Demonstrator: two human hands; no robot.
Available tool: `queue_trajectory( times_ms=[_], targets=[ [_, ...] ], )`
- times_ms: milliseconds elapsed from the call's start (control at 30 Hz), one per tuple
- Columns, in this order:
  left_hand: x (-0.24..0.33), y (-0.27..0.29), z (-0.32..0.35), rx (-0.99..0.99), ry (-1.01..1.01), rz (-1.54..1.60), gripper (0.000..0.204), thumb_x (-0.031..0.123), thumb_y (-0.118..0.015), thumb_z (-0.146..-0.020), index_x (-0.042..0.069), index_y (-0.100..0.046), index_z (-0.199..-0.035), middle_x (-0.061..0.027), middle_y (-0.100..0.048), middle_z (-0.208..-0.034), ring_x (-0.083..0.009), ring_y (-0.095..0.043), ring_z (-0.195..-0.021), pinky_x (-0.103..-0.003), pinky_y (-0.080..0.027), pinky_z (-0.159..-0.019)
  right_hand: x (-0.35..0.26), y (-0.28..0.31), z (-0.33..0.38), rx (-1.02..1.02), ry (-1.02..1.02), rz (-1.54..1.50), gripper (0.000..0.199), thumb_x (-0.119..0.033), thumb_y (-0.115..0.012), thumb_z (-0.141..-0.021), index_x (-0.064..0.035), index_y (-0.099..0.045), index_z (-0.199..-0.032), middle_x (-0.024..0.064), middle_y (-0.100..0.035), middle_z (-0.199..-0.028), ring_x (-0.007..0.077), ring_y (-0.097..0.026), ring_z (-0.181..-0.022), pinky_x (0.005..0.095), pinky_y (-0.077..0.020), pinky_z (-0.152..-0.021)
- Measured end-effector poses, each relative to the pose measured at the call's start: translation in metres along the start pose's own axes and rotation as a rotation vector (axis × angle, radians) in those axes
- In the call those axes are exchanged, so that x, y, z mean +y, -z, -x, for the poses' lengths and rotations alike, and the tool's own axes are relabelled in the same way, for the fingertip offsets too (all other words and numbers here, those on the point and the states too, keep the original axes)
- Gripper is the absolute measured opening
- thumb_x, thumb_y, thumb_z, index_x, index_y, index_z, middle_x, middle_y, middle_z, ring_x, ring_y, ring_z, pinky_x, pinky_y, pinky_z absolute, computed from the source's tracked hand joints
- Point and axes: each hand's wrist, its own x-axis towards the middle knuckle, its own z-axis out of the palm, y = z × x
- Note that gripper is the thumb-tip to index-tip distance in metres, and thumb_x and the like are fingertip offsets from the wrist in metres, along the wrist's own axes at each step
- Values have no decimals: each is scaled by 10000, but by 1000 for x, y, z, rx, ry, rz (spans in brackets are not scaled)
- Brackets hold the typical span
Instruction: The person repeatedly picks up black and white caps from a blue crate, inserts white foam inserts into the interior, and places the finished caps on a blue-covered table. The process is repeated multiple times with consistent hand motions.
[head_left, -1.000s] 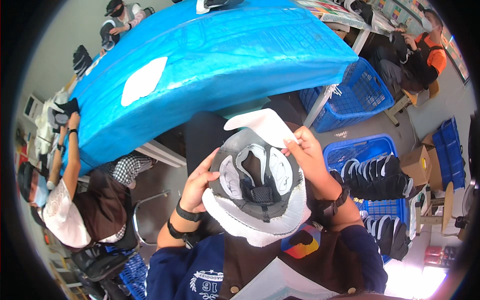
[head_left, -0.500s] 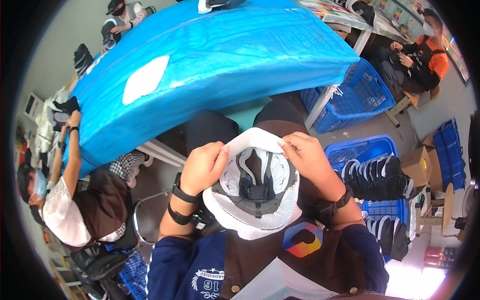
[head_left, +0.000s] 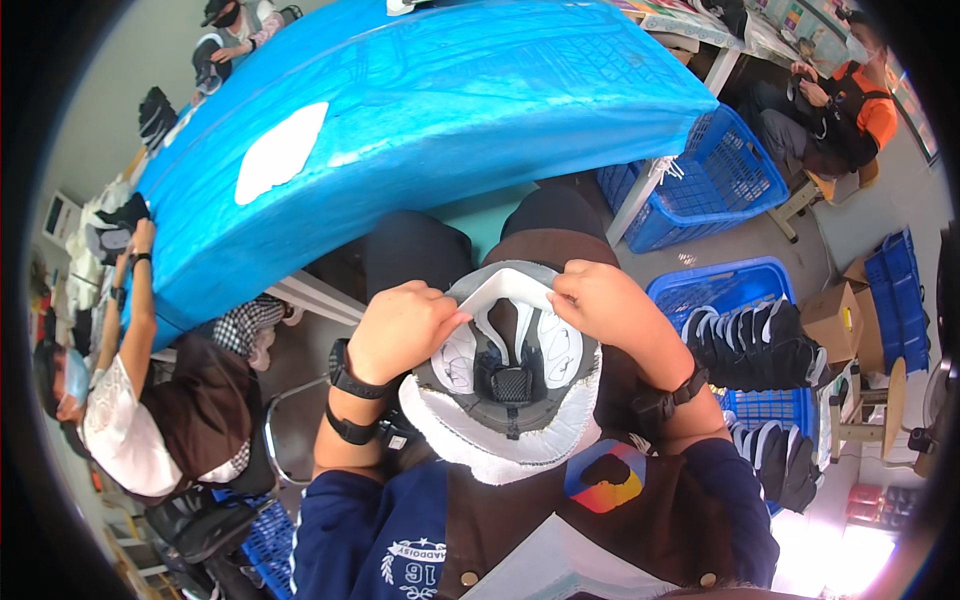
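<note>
A bowl-shaped grey-and-white shoe upper point(head_left: 512, 411) with a black mesh patch point(head_left: 514, 384) and ragged near edge sits over the lap point(head_left: 420, 245), left hand point(head_left: 408, 328) and right hand point(head_left: 612, 303) pinching a smooth, curved white strip point(head_left: 500, 285) at its far rim.

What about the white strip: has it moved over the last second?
Yes: the white strip has moved down the picture, away from the blue-covered table, and now spans between left hand and right hand.
</note>
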Motion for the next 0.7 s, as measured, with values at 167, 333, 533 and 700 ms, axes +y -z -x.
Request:
queue_trajectory(
  times_ms=[167,333,533,700],
  targets=[
    [2,-10,0,-24,-12,-132,238,219,-601,-837,57,-568,-666,-81,-577,-632,-263,-581,-655,-352,-479,-622,3,-3,-2,-74,37,44,179,-147,-591,-789,-4,-581,-682,153,-534,-674,345,-565,-649,430,-460,-597],
    [2,-12,-2,-125,-14,-141,196,162,-565,-830,61,-578,-662,-87,-599,-661,-258,-587,-662,-340,-484,-647,0,-5,-3,-73,15,82,177,-145,-582,-774,-16,-589,-653,165,-558,-690,353,-584,-632,437,-484,-596],
    [2,-13,-9,-155,2,-117,248,191,-585,-835,49,-569,-634,-95,-594,-647,-276,-578,-654,-351,-475,-667,-1,-7,-4,-74,9,101,163,-143,-578,-777,-15,-595,-679,165,-568,-699,353,-592,-640,435,-487,-602],
    [2,-14,-11,-127,3,-133,241,193,-586,-832,49,-580,-639,-92,-596,-640,-279,-578,-645,-357,-480,-646,-1,-8,-4,-89,-13,133,160,-152,-570,-784,-18,-600,-700,165,-574,-710,353,-599,-648,437,-493,-610]
  ],
)
